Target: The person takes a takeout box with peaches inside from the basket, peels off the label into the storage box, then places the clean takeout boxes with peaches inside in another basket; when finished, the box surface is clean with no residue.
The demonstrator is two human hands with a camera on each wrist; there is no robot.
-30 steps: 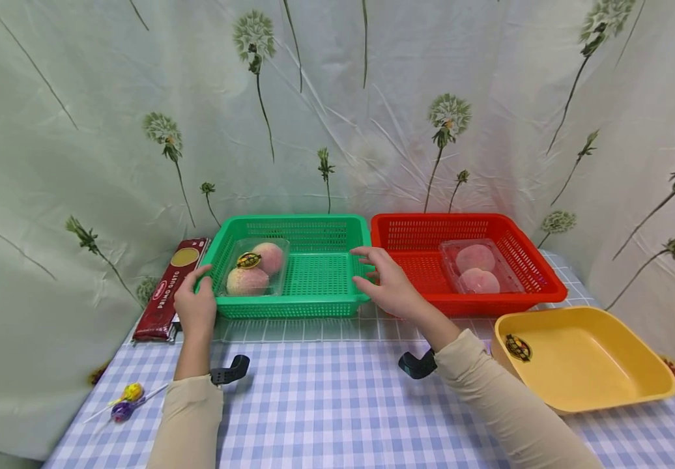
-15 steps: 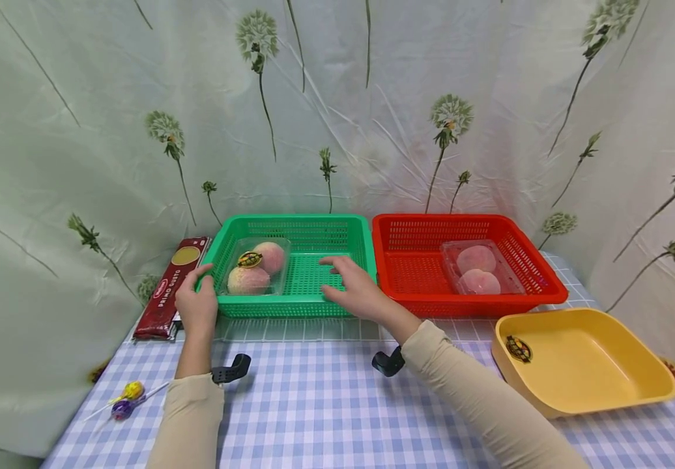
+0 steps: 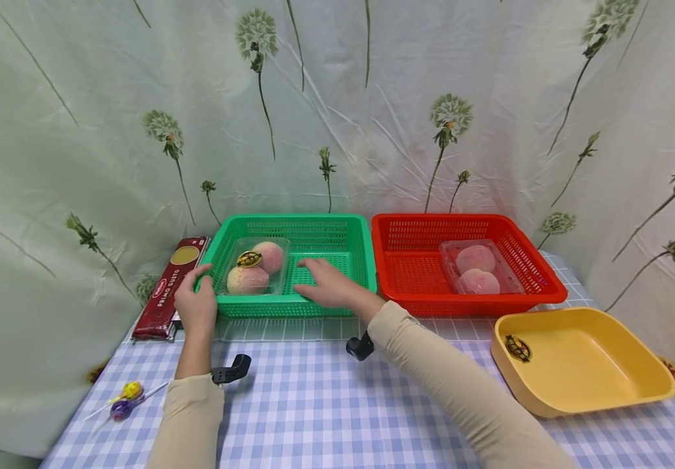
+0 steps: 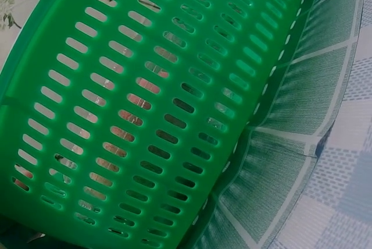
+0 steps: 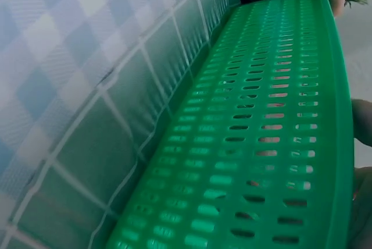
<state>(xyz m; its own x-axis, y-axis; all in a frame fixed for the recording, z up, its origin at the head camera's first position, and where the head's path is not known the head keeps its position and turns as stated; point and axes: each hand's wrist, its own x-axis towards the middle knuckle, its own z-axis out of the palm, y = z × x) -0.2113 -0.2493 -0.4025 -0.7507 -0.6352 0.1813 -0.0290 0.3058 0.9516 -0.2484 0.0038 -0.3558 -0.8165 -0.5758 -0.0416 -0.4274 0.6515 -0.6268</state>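
My left hand [image 3: 195, 306] grips the left front corner of the green basket [image 3: 296, 306], with fingers and thumb on both sides of its rim. My right hand [image 3: 331, 285] reaches over the front rim, its fingers spread and pointing left, holding nothing. A clear plastic pack of two peaches [image 3: 255, 268], with a dark and gold sticker on top, lies in the basket's left half, a little left of my right fingertips. The slotted front wall [image 4: 139, 103] of the basket fills much of the left wrist view and also shows in the right wrist view [image 5: 256, 127].
Against the green basket's right side stands a red basket [image 3: 414, 304] with another pack of two peaches [image 3: 478, 269]. A yellow tub [image 3: 595, 365] sits at the right front. Left are a dark red packet [image 3: 170, 290] and two lollipops [image 3: 126, 400].
My right hand has moved left, from the gap between the two baskets to over the green basket, close to the peach pack. My left hand has stayed on the rim.
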